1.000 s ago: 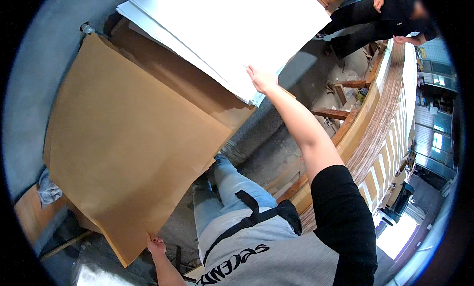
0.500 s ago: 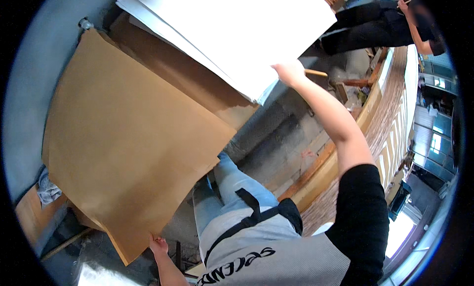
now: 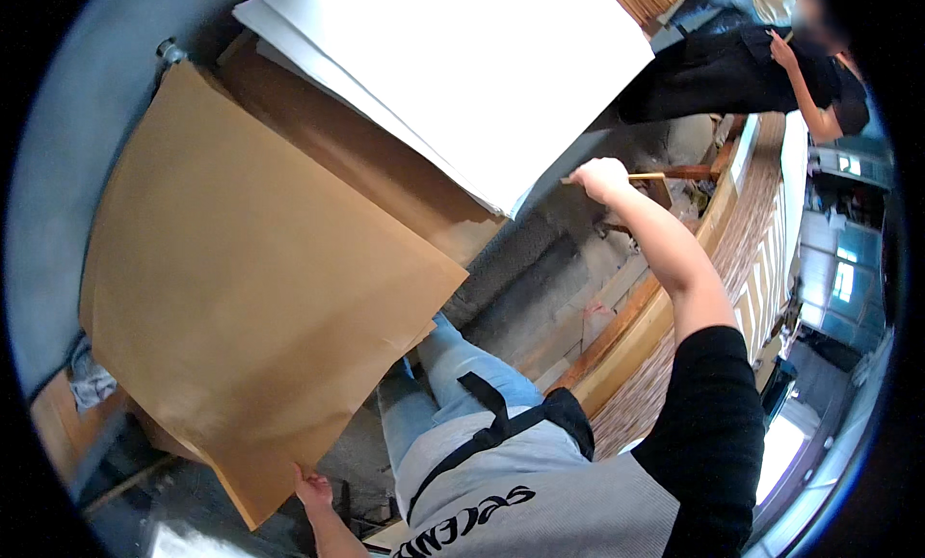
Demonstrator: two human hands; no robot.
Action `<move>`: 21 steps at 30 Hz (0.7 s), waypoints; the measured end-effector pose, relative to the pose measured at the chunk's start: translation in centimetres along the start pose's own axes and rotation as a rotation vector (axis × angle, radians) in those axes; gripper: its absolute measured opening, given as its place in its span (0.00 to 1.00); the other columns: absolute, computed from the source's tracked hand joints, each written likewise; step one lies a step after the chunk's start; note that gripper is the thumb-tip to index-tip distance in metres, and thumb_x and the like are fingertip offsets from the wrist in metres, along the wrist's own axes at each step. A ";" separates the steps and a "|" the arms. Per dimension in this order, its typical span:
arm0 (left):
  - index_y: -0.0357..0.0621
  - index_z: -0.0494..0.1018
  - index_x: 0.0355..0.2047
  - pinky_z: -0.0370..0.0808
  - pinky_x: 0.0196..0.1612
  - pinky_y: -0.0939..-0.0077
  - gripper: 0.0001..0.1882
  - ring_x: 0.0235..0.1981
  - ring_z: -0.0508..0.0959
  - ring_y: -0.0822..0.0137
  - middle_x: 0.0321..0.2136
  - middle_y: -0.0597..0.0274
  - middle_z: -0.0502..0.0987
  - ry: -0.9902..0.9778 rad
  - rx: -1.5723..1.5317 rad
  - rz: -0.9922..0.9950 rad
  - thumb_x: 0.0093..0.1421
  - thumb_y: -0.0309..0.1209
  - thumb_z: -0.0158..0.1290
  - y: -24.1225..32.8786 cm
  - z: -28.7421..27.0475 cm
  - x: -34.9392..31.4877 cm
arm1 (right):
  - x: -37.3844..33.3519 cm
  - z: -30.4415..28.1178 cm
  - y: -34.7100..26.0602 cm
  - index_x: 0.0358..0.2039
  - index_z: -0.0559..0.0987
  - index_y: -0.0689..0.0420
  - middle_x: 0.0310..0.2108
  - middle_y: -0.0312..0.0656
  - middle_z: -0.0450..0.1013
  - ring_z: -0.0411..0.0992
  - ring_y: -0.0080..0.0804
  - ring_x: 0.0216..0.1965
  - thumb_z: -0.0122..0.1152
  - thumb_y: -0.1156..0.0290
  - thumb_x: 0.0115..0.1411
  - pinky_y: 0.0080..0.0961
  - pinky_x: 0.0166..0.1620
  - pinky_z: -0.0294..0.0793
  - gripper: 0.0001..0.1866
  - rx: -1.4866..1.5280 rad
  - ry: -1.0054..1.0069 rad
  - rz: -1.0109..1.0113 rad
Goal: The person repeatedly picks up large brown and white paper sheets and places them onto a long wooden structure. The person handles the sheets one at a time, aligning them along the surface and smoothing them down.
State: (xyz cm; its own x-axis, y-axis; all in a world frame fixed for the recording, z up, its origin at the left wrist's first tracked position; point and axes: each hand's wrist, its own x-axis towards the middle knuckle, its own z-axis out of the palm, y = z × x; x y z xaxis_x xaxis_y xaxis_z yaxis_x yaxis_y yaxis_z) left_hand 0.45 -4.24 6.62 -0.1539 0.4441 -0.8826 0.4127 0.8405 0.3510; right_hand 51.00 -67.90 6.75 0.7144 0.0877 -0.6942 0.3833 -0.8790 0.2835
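Note:
My left hand (image 3: 313, 488) is closed on the near edge of a large sheet of brown kraft paper (image 3: 251, 240), which lies on a stack of similar sheets. Its near corner sags beside my fingers. Wrapped round a thin yellowish stick (image 3: 647, 176), my right hand (image 3: 603, 180) is held out beyond a pile of white paper sheets (image 3: 462, 86). The stick pokes out on both sides of the fist; its exact kind is unclear. Between the brown sheet and the white pile shows a strip of darker brown paper (image 3: 376, 153).
To the right runs a long stack of striped brown-and-white strips (image 3: 742, 269) with a wooden edge beam (image 3: 617, 356). A person in black (image 3: 713, 76) stands at the far right, another behind. A grey cloth (image 3: 92, 375) lies at left.
My right hand has moved off the white pile's edge, slightly right and nearer, taking the stick along. The left hand keeps its hold on the brown sheet. The person in black has shifted.

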 end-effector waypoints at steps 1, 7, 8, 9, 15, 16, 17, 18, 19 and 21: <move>0.52 0.69 0.29 0.58 0.14 0.85 0.11 0.12 0.62 0.78 0.17 0.75 0.69 -0.031 -0.023 0.007 0.55 0.44 0.50 -0.6 -0.1 -0.1 | 0.3 -1.1 0.0 0.38 0.77 0.39 0.30 0.42 0.74 0.73 0.38 0.32 0.48 0.68 0.52 0.34 0.35 0.72 0.14 0.112 0.149 0.030; 0.52 0.69 0.29 0.57 0.15 0.84 0.10 0.13 0.62 0.78 0.17 0.75 0.69 -0.064 0.011 -0.003 0.56 0.43 0.48 0.6 -0.4 0.4 | 7.6 -5.3 -8.9 0.46 0.70 0.36 0.28 0.42 0.73 0.73 0.38 0.28 0.43 0.75 0.53 0.31 0.33 0.72 0.22 0.332 0.410 0.060; 0.53 0.70 0.30 0.57 0.15 0.84 0.10 0.13 0.62 0.78 0.17 0.75 0.69 -0.035 0.024 -0.006 0.56 0.43 0.48 0.8 -0.1 -0.1 | 8.2 -5.1 -9.8 0.47 0.70 0.36 0.27 0.42 0.73 0.73 0.38 0.28 0.43 0.75 0.52 0.31 0.32 0.72 0.23 0.356 0.439 0.046; 0.53 0.70 0.30 0.57 0.15 0.85 0.10 0.13 0.62 0.78 0.18 0.75 0.69 -0.006 0.037 -0.010 0.56 0.43 0.47 1.1 -0.1 -0.4 | 8.2 -4.2 -10.1 0.45 0.71 0.36 0.27 0.42 0.73 0.73 0.37 0.28 0.43 0.75 0.52 0.31 0.32 0.72 0.22 0.345 0.442 0.040; 0.55 0.69 0.36 0.57 0.15 0.84 0.11 0.13 0.62 0.78 0.22 0.74 0.70 -0.002 0.022 0.016 0.56 0.44 0.48 1.0 1.5 -2.5 | 0.2 1.3 -5.9 0.35 0.77 0.44 0.27 0.41 0.74 0.74 0.37 0.30 0.47 0.70 0.50 0.32 0.33 0.73 0.13 -0.098 0.022 -0.145; 0.54 0.69 0.35 0.57 0.14 0.84 0.11 0.13 0.62 0.77 0.22 0.73 0.70 0.010 0.014 0.020 0.56 0.44 0.48 0.4 2.1 -3.3 | -0.8 2.4 -2.9 0.36 0.76 0.42 0.28 0.42 0.74 0.73 0.37 0.31 0.47 0.69 0.51 0.33 0.34 0.72 0.13 -0.181 -0.153 -0.096; 0.54 0.69 0.35 0.57 0.14 0.84 0.11 0.13 0.61 0.77 0.22 0.73 0.69 0.020 0.009 0.038 0.56 0.43 0.48 0.3 2.7 -3.9 | -0.8 3.4 -1.1 0.37 0.75 0.40 0.28 0.42 0.73 0.73 0.37 0.32 0.47 0.69 0.52 0.34 0.35 0.72 0.14 -0.247 -0.323 -0.042; 0.54 0.69 0.35 0.56 0.14 0.84 0.11 0.13 0.60 0.77 0.21 0.72 0.69 0.032 0.007 0.060 0.56 0.43 0.48 0.5 3.0 -3.7 | -0.6 2.4 -0.8 0.37 0.76 0.40 0.29 0.42 0.73 0.73 0.37 0.33 0.47 0.68 0.52 0.34 0.36 0.72 0.13 -0.149 -0.224 0.002; 0.54 0.69 0.35 0.56 0.14 0.84 0.11 0.13 0.60 0.77 0.21 0.72 0.68 0.021 -0.018 0.034 0.56 0.43 0.48 0.5 2.5 -2.7 | -0.2 0.8 -0.4 0.37 0.76 0.41 0.30 0.42 0.73 0.73 0.37 0.34 0.47 0.67 0.52 0.34 0.37 0.72 0.13 -0.060 -0.124 0.039; 0.54 0.69 0.34 0.56 0.14 0.84 0.11 0.13 0.59 0.76 0.20 0.73 0.67 0.005 -0.047 -0.034 0.56 0.43 0.48 0.2 -0.8 0.3 | 0.9 -3.3 -1.6 0.40 0.75 0.41 0.33 0.40 0.73 0.72 0.38 0.37 0.46 0.67 0.54 0.34 0.39 0.71 0.14 0.062 0.099 0.080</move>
State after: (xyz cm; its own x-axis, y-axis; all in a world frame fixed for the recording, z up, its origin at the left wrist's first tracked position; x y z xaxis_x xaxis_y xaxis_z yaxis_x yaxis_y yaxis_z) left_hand -0.21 -3.70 6.66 -0.1720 0.4163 -0.8928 0.3641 0.8690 0.3350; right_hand 52.98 -64.88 7.83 0.7966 0.0598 -0.6015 0.2886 -0.9120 0.2916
